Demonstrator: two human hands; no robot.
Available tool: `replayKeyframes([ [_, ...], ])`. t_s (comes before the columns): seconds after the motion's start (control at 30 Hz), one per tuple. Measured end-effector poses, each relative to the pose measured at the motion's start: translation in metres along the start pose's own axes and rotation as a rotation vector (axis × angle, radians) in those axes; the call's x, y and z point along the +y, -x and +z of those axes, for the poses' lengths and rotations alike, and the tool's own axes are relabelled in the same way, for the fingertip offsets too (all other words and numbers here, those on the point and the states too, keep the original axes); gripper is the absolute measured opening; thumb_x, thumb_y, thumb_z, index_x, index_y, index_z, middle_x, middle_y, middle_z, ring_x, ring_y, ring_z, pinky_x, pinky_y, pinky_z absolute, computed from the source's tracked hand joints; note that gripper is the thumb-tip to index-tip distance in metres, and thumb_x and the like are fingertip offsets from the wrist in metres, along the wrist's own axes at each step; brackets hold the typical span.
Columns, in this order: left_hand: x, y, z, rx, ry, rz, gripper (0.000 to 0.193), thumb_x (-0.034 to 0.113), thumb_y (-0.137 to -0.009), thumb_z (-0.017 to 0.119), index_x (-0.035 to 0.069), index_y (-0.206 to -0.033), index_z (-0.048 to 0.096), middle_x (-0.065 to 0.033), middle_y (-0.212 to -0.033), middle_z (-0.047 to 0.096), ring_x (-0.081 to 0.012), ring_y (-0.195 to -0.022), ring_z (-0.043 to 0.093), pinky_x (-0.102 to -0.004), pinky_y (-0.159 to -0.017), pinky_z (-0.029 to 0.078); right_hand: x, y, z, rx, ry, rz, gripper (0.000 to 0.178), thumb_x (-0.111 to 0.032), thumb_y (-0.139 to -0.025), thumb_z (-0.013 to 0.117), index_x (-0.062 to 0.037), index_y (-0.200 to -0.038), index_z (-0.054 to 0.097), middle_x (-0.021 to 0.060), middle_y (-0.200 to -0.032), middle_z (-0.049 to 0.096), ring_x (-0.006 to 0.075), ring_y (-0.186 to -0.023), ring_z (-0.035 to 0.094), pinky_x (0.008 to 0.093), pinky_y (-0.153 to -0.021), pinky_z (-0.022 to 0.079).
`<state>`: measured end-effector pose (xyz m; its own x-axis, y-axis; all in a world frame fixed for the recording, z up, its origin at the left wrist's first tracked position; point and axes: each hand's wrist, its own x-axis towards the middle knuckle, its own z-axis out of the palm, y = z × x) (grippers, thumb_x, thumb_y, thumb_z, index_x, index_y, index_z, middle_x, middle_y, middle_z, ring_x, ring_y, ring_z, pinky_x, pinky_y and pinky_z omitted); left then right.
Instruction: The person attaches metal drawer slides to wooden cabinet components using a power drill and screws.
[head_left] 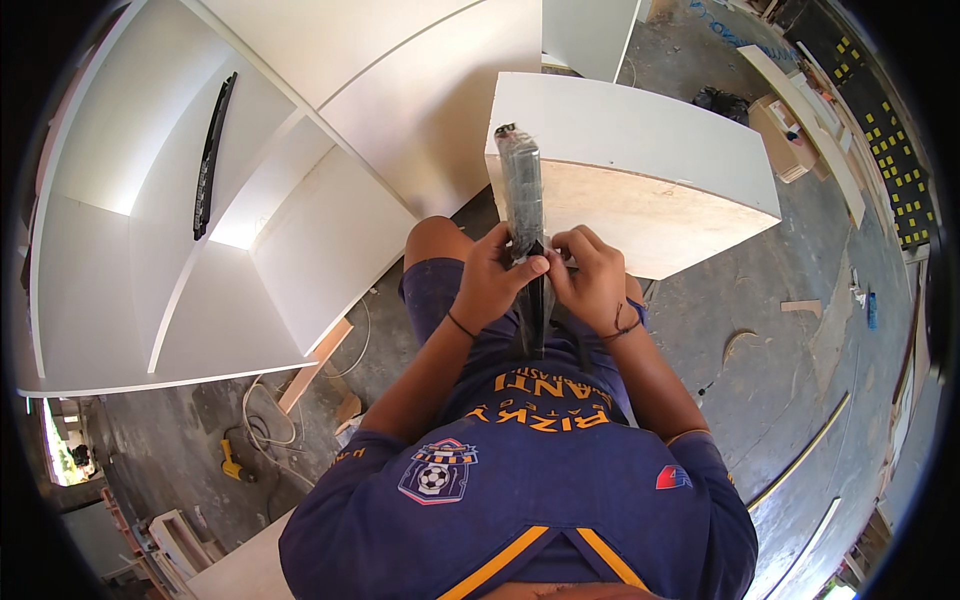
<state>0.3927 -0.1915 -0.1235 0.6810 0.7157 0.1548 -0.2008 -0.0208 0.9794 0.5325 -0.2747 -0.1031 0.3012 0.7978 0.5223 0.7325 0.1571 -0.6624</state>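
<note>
Upright in front of my body is a long, narrow drawer slide [523, 190] in crinkled clear plastic wrap, its dark metal showing near the lower part. My left hand [492, 272] is closed round its left side, with the thumb across the front. On the other side my right hand [592, 277] has its fingers bent and pinched at the wrap. Both thumbs nearly meet at the middle of the bundle. A bare black drawer slide [212, 160] lies inside the white cabinet [290, 215] at the left.
Beyond my hands stands a white box-like panel unit [630, 120] with a raw wood face. A yellow power tool [235, 460] and its cord [262, 425] lie on the concrete floor at lower left. Wood offcuts [800, 307] and long strips [800, 450] are at right.
</note>
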Motion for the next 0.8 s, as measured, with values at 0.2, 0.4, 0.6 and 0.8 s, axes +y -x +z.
replayKeyframes([
  [0.2, 0.043, -0.016, -0.014, -0.12, -0.069, 0.018, 0.027, 0.021, -0.09, 0.063, -0.002, -0.102, 0.056, -0.0037, -0.086, 0.063, -0.0085, -0.08, 0.059, -0.0233, -0.071, 0.049, -0.013, -0.026, -0.003, 0.045, 0.1, -0.153, 0.006, -0.012, -0.075, 0.066, -0.008, -0.074, 0.061, 0.0058, -0.071, 0.057, 0.0256, -0.054, 0.058, 0.0349, -0.047, 0.045],
  [0.4, 0.028, -0.01, -0.008, -0.037, -0.042, 0.075, 0.023, 0.02, -0.095, 0.053, -0.002, -0.102, 0.055, -0.0067, -0.082, 0.063, -0.0111, -0.073, 0.062, -0.0237, -0.068, 0.05, -0.009, -0.03, 0.005, 0.089, 0.052, -0.069, 0.01, -0.013, -0.079, 0.064, -0.0051, -0.074, 0.061, 0.0083, -0.067, 0.056, 0.0279, -0.053, 0.056, 0.0356, -0.047, 0.042],
  [0.6, 0.007, 0.009, -0.01, 0.025, 0.149, -0.108, 0.034, 0.03, -0.1, 0.041, -0.001, -0.112, 0.048, -0.0111, -0.086, 0.064, -0.0159, -0.076, 0.063, -0.0267, -0.068, 0.051, 0.004, -0.013, 0.003, -0.061, -0.156, 0.228, 0.021, -0.015, -0.085, 0.063, 0.0003, -0.071, 0.059, 0.0154, -0.061, 0.055, 0.0305, -0.05, 0.053, 0.0363, -0.047, 0.038],
  [0.8, -0.006, 0.006, -0.003, 0.175, -0.107, -0.004, 0.024, 0.025, -0.1, 0.042, 0.003, -0.108, 0.046, -0.0047, -0.084, 0.062, -0.0075, -0.072, 0.057, -0.0211, -0.061, 0.045, -0.011, -0.028, 0.004, 0.073, -0.005, 0.056, 0.022, -0.021, -0.086, 0.064, -0.0043, -0.072, 0.059, 0.0116, -0.065, 0.058, 0.0296, -0.051, 0.054, 0.0366, -0.046, 0.041],
])
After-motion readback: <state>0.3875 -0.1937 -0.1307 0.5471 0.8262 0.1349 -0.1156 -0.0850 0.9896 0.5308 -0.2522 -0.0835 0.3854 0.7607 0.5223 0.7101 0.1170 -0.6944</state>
